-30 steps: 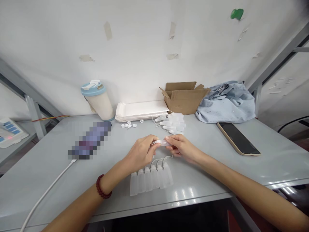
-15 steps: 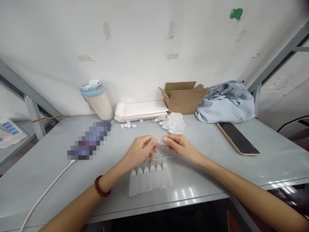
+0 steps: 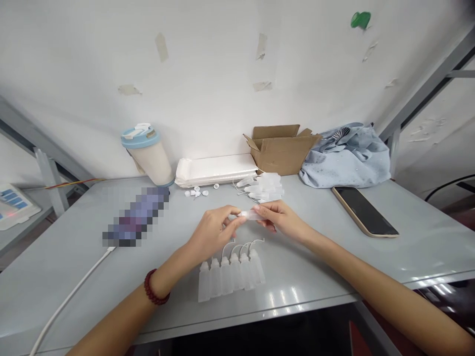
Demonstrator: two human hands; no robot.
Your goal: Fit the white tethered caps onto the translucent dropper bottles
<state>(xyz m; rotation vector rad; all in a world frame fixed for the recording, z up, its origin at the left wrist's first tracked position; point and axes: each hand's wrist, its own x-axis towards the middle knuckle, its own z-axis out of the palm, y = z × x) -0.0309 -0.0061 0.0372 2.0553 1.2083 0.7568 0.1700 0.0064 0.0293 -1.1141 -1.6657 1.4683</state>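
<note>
A small translucent plastic bottle (image 3: 252,215) lies sideways between my hands, above the table. My right hand (image 3: 280,217) is closed around its body. At the neck end, the thumb and forefinger of my left hand (image 3: 217,227) pinch its pale top; the fingers partly hide that end. Just below my hands, a row of several similar bottles (image 3: 232,277) lies side by side with necks pointing away from me, and thin curved white tubes rise from some of them. Beyond my right hand is a heap of more bottles (image 3: 265,187). Several small white caps (image 3: 196,192) are scattered to its left.
White flat packs (image 3: 217,168) and an open cardboard box (image 3: 284,155) stand along the wall, beside a blue cloth bag (image 3: 347,158). A tumbler (image 3: 146,153) and a blurred-out object with a cable (image 3: 137,215) are left. A phone (image 3: 365,211) lies right.
My hands have drawn slightly apart, so more of the bottle shows between them. My left fingers have curled in at its top. The row of bottles has stayed put.
</note>
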